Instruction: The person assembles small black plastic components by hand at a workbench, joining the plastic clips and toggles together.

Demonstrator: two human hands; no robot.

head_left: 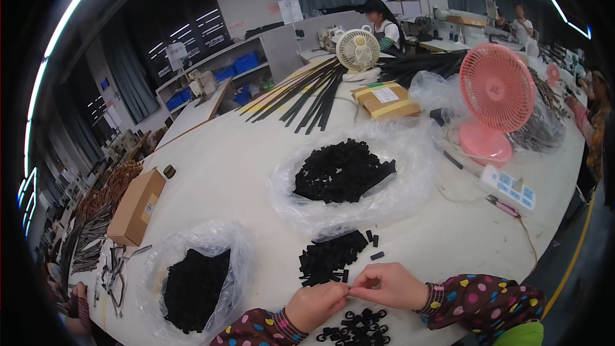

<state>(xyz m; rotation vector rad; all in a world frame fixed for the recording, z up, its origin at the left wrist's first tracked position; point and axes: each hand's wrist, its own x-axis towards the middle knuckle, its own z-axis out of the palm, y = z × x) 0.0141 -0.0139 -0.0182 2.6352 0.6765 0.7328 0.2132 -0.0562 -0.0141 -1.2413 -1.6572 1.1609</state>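
Note:
My left hand (pixel 316 306) and my right hand (pixel 392 286) meet fingertip to fingertip low in the view. Both are closed in a pinch; whatever sits between the fingers is too small and covered to name. Just beyond them lies a heap of short flat black strips (pixel 330 256), with a few loose ones to its right. Closer to me, below the hands, is a scatter of small black loops (pixel 359 330). Dotted dark sleeves with striped cuffs cover my forearms.
Clear plastic bags with black pieces lie open, one beyond the heap (pixel 285 195) and one at left (pixel 240 253). Around them are a cardboard box (pixel 138 208), pink fan (pixel 496 90), power strip (pixel 507 187), pink-handled snips (pixel 503 205), long black strips (pixel 307 99) and a white fan (pixel 357 50).

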